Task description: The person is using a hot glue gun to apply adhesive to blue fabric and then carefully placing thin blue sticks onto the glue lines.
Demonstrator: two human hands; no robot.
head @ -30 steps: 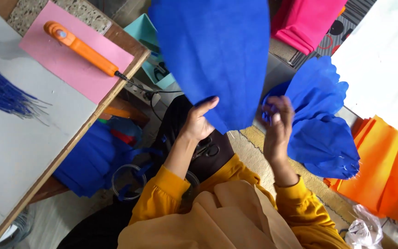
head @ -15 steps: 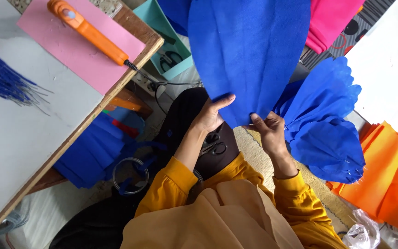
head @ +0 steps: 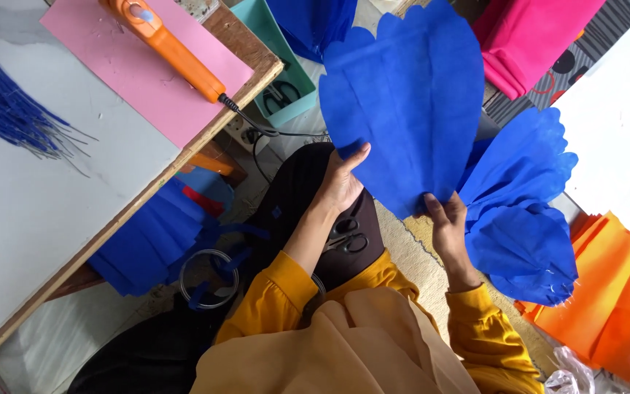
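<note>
Blue petal sheet [head: 406, 102] has dropped lower since earlier; left hand [head: 340, 186] and right hand [head: 446, 222] fingers pinch its near edge. Teal tray [head: 289, 109] far-left holds scissors [head: 280, 95].

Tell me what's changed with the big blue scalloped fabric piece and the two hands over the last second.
The right hand left the bunched blue petal cluster and took the lower edge of the big blue scalloped fabric piece; now both hands pinch it, with the left hand gripping as before. The piece sits lower and more spread out in view. The orange glue gun on the pink sheet and the scissors on the lap stayed put.
</note>
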